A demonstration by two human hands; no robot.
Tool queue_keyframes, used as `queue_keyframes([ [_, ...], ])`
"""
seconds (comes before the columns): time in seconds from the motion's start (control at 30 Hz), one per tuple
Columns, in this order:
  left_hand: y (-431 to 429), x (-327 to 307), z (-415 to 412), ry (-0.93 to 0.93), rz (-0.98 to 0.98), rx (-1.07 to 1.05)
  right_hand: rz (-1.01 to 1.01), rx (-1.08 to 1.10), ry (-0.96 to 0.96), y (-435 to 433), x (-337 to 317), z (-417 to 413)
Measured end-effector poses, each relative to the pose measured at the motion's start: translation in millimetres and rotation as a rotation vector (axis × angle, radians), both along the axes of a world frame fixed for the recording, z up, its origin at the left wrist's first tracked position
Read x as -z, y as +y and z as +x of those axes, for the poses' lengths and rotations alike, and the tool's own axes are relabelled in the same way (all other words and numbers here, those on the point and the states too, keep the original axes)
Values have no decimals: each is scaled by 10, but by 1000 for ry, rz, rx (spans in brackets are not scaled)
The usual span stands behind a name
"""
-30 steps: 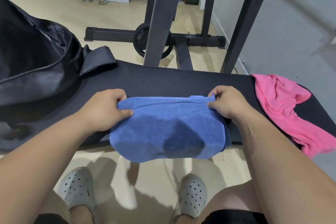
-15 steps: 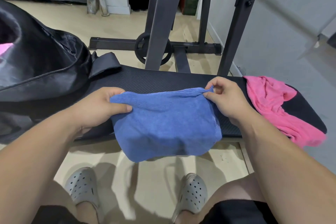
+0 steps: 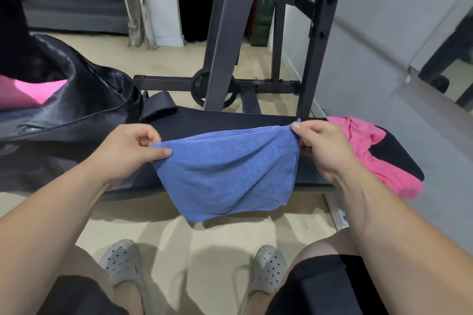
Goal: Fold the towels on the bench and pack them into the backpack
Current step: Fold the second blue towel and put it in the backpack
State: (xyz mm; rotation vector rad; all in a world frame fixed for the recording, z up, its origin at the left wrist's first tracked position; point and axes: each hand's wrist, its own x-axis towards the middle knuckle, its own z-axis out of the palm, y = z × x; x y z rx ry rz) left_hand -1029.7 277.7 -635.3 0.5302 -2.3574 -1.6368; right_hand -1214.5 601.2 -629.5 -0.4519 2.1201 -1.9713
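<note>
No readable writing

No lettering, brand mark, number or sign can be read anywhere in the head view. The green stacked items [image 3: 263, 7] behind the dark grey metal frame [image 3: 225, 33] may carry print, but they are too blurred and shadowed to tell.

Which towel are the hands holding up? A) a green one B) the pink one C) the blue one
C: the left hand and right hand pinch the top corners of the blue towel, while the crumpled pink towel lies on the bench.
</note>
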Motion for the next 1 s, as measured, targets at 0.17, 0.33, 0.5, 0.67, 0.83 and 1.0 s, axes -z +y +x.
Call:
queue_keyframes([
  [0.17,-59,9,46,36,-125,-68,-12,22,11,33,-63,9],
  [0.33,-84,-51,27,83,-278,-88,-60,51,2,75,-114,51],
  [0.5,-28,-197,-5,147,9,-76,-162,74,-74,47,-180,95],
  [0.67,-71,-320,-45,158,279,81,-81,19,-123,82,-224,-32],
  [0.83,-186,-285,-146,-300,-223,200,524,-202,-123,118,-176,-216],
  [1.0,-191,-231,-373,-44,-404,-117,387,-6,-98,-78,-77,-319],
])
